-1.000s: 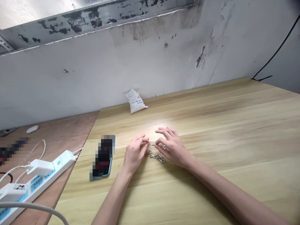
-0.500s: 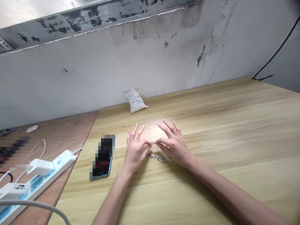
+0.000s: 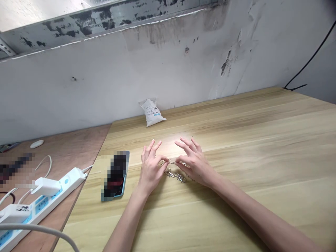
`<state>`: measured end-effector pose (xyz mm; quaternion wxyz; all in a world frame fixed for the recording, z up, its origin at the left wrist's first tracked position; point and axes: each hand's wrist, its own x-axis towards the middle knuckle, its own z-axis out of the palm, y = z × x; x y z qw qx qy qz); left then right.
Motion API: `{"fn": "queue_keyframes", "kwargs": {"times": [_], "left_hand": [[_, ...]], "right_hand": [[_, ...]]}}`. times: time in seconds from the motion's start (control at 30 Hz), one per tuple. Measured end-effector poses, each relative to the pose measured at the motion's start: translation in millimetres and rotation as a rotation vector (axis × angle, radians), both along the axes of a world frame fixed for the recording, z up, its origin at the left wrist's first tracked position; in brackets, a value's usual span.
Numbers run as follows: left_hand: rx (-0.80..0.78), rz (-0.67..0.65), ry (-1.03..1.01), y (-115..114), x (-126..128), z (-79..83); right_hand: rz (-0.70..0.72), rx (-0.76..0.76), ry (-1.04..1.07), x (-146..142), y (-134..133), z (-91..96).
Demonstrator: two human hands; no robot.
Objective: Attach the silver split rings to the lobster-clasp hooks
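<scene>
My left hand is closed in a pinch of thumb and forefinger on a small metal ring, mostly hidden by the fingertips; its other fingers are spread. Facing it, my right hand pinches a thin silvery metal piece, which shows edge-on in the narrow gap between the two pinches. Whether ring and piece are linked, I cannot make out. Just below the hands, several silver swivel clasps lie in a small pile on the wooden table. More small metal rings and clasps show partly behind both hands.
A phone, partly blurred out, lies left of my left hand. Against the wall stands a white plastic packet with a label. On a lower brown surface at left, a white power strip carries chargers and cables. A black cable hangs at right.
My right hand has dropped slightly, and its raised fingers sit a little lower. The thin metal piece in its pinch has tipped downward a bit. My left hand stays nearly still.
</scene>
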<state>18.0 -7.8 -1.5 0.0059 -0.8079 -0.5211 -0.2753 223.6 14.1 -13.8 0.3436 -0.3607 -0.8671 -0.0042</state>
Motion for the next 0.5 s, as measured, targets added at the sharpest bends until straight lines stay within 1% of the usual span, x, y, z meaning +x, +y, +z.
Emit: {"fn": "queue_keyframes", "kwargs": {"times": [0.2,0.33,0.5], "left_hand": [[-0.035,-0.029,0.026,0.7,-1.0,-2.9],[-0.043,-0.043,0.034,1.1,-2.1,-5.1],[-0.066,-0.049,0.025,0.5,-1.8,-4.0]], "right_hand": [[-0.031,0.003,-0.012,0.2,0.3,0.1],[-0.025,-0.007,-0.019,0.8,0.6,0.0],[-0.013,0.008,-0.023,0.6,1.0,-1.0]]}}
